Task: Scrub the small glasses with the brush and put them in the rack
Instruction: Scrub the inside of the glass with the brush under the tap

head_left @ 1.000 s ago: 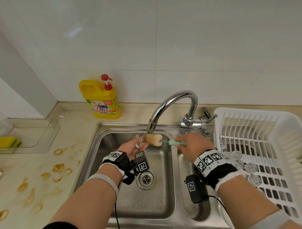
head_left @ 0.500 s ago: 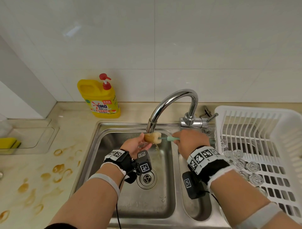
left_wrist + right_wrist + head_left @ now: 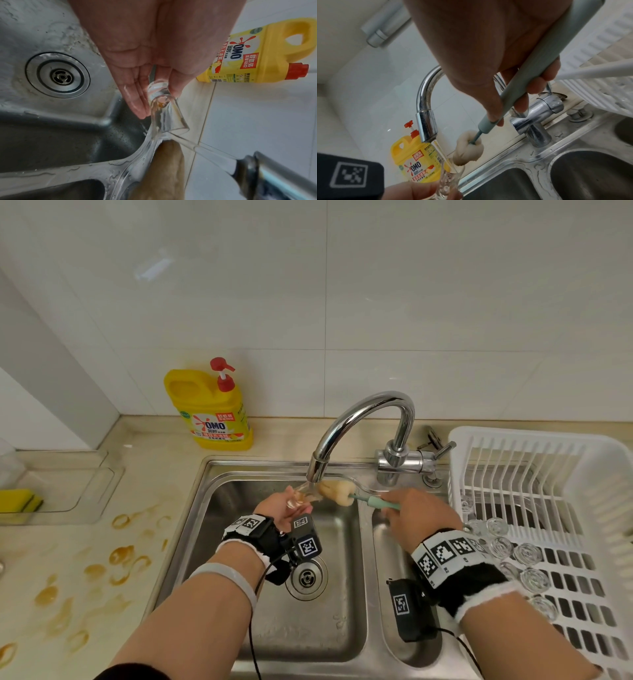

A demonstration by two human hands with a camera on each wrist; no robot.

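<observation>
Glass point(image 3: 163, 108) with amber dregs in left grip point(image 3: 284, 508), brush point(image 3: 518, 97) in right grip point(image 3: 418, 515), washed glasses point(image 3: 513, 553) in rack point(image 3: 609, 460).

Both forearms reach forward over the sink point(image 3: 191, 508), the left over the left basin and the right above the divider toward the right basin, each wrist wrapped in a black band with printed markers. The left hand point(image 3: 284, 506) is turned palm up, thumb and fingers pinching the base of a small glass point(image 3: 161, 102). The right hand point(image 3: 419, 513) lies knuckles up, fingers curled round the handle of the brush point(image 3: 537, 65).
</observation>
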